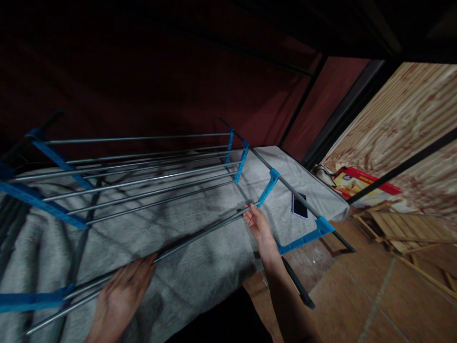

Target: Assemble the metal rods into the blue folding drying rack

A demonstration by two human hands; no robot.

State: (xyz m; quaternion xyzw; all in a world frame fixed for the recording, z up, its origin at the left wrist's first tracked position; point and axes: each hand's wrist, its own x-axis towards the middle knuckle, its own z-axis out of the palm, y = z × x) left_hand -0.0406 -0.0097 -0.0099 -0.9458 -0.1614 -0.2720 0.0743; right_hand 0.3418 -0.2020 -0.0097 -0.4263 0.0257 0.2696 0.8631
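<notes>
A rack of metal rods and blue plastic brackets lies on grey cloth, with several rods (150, 178) fitted between its left and right sides. Near the front, my left hand (123, 293) is closed over a metal rod (200, 235), palm down. A second rod runs close beside it, and one free end shows at lower left. My right hand (257, 223) pinches the rod's far end, just beside a blue bracket (269, 186). Another blue bracket (307, 236) sits nearer me on the right-hand dark tube. My left fingertips are partly hidden.
The grey cloth (200, 267) covers the surface under the rack. A phone (300, 206) lies on it, under the right-hand tube. Beyond its right edge are a red and yellow box (364, 183), folded wooden slatted furniture (410, 226) and a tiled floor (378, 286). Dark posts frame the space.
</notes>
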